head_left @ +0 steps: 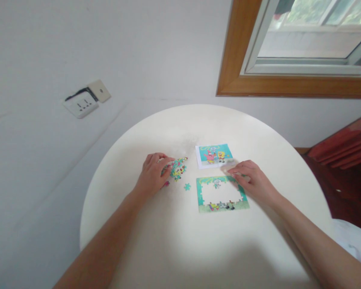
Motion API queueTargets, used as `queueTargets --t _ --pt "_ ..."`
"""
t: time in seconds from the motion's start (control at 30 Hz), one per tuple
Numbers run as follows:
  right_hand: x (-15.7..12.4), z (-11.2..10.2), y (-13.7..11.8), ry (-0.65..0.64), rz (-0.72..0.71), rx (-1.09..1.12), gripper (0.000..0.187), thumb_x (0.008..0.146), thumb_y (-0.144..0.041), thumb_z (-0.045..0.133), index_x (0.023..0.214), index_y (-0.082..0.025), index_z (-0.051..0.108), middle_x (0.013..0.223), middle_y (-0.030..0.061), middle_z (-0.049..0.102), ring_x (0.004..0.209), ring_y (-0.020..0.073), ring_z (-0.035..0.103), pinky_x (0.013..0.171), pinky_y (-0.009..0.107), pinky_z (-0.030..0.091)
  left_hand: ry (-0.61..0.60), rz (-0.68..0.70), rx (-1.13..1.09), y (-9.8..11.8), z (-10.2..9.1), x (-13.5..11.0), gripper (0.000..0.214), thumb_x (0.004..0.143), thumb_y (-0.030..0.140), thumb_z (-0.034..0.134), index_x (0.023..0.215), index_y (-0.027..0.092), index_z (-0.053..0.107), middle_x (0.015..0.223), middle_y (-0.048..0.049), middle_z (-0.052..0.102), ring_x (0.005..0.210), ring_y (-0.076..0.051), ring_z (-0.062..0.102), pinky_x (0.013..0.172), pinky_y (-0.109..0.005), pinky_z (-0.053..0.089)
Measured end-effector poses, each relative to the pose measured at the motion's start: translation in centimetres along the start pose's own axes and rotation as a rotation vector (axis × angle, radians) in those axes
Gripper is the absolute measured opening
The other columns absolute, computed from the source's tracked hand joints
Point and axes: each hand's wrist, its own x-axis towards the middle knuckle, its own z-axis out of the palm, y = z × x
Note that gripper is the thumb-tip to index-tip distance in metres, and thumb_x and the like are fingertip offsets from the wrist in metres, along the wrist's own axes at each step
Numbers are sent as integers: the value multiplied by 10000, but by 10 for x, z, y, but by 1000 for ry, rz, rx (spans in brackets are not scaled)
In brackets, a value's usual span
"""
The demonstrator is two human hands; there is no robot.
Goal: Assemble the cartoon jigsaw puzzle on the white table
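A loose pile of small teal, yellow and pink jigsaw pieces (178, 170) lies left of centre on the table. My left hand (154, 170) rests at the pile's left side, thumb and fingers apart, hiding some pieces. One teal jigsaw piece (187, 186) sits alone just below the pile. To the right is a partly assembled jigsaw (201, 204): its border is joined, a few pieces reach in at the top, and its middle is blank. Above its top right corner my right hand (252, 178) pinches its fingertips together; a blurred pale spot shows there.
Behind the jigsaw lies a picture card (215, 154) with cartoon figures, on white paper. Everything rests on a round white table (174, 249). Beyond its edge are a wall with a socket (82, 105), a wood-framed window (289, 86) and a red curtain (345, 144).
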Motion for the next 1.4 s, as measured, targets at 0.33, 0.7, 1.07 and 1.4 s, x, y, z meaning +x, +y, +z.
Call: queueTargets --t 0.33,0.7,1.07,1.4 --pt "0 -1 2 -11 -4 -3 203 879 -215 543 970 -226 724 934 77 707 906 227 627 814 395 506 1 -16 -13 -15 -14 0 300 866 213 472 1101 216 659 1069 -80 556 1068 -256 494 1009 -451 371" --pt "-1 0 3 0 -10 -7 205 893 -235 531 964 -235 723 926 73 710 894 229 632 803 393 509 -46 44 -47 -25 -18 -4 303 846 196 481 1040 245 709 1075 -71 562 1070 -252 487 1011 -441 369" --pt "0 -1 3 -8 -6 -15 200 878 -206 537 958 -224 720 916 68 712 892 228 629 810 393 501 -138 87 -60 -22 -18 -4 204 832 199 505 833 230 706 1089 -68 561 1062 -250 501 997 -431 382" --pt "1 -1 2 -18 -10 -10 208 872 -189 537 961 -210 724 910 72 714 884 222 628 805 381 500 -150 158 -90 -22 -16 -4 198 850 214 515 892 230 708 1058 -63 583 1005 -235 528 939 -404 395"
